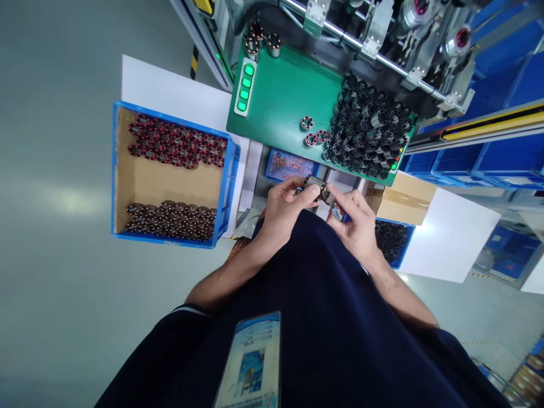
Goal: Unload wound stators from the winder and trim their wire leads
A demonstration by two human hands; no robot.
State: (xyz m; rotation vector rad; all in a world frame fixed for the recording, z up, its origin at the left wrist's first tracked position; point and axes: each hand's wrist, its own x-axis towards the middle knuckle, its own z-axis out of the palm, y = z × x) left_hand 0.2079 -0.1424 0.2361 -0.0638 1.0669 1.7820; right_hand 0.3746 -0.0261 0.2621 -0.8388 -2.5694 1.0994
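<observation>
In front of my body, just below the green tabletop's near edge, my left hand (285, 207) is closed around a motor stator (313, 182), a grey metal ring with dark windings, its thumb across the side. My right hand (355, 221) meets it from the other side. The index fingertip touches the stator's end, while thumb and fingers close on a small greyish thing (337, 212) that I cannot make out. On the green tabletop (284, 96), two red-wound stators (315, 138) and a copper-wound one (306, 123) lie nearby.
Many black cores (365, 124) crowd the tabletop's right side. Several copper-wound stators (274, 45) stand at its far left corner. A blue crate (170, 243) holds two groups of stators at left. Machine rails (352, 39) run along the back. A cardboard box (406, 198) sits right.
</observation>
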